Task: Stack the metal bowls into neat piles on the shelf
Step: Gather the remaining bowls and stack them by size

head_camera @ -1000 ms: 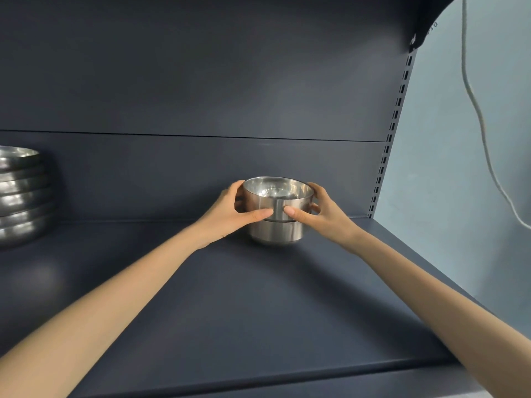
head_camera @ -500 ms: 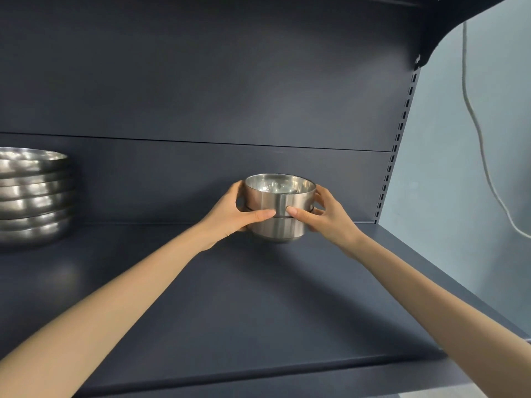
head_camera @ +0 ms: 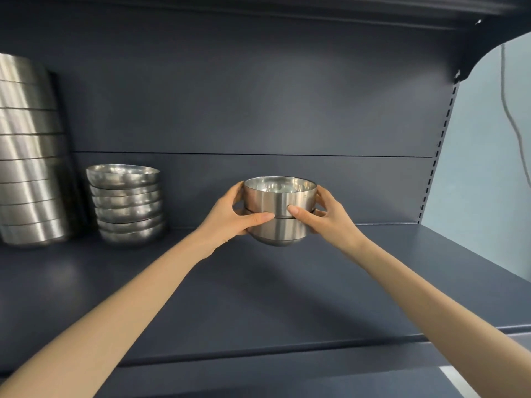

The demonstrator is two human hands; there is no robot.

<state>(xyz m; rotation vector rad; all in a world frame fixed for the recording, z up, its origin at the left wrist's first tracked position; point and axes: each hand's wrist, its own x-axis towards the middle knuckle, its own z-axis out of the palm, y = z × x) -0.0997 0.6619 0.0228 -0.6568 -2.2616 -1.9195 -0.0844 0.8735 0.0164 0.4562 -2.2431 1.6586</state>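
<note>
Moved since a second ago: the held pair of bowls has shifted left and up and now appears clear of the board; a second pile has come into view at the left edge.

1. Shelf (head_camera: 258, 297): dark blue-grey board, matt, with its front lip nearest the viewer. Two bare forearms reach across it from the near corners.
2. Left hand (head_camera: 230, 216): curled round the left side of the pair, with the thumb (head_camera: 258, 217) lying across the front at the seam between the two bowls. The fingers wrap behind, out of sight.
3. Right hand (head_camera: 324, 218): curled round the right side, with the thumb (head_camera: 298, 211) pressed on the front of the upper wall. The fingers bend round the far side.
4. Top bowl (head_camera: 280, 196): brushed metal, straight-sided and upright, nested in the one below. Its shiny inside shows.
5. Lower bowl (head_camera: 277, 232): same make, with a rounded base. Its shadow falls on the board beneath. The pair sits mid-shelf, towards the rear.
6. Short pile (head_camera: 128, 205): several shallow, polished bowls, nested, standing far left against the rear.
7. Tall pile (head_camera: 27, 156): wider brushed bowls, cut by the left edge, just beside the short one.
8. Back panel (head_camera: 258, 96): dark, with one horizontal seam.
9. Slotted upright (head_camera: 439, 145): far right.
10. Pale wall (head_camera: 488, 168) beyond, with a hanging cable (head_camera: 511, 116).
</note>
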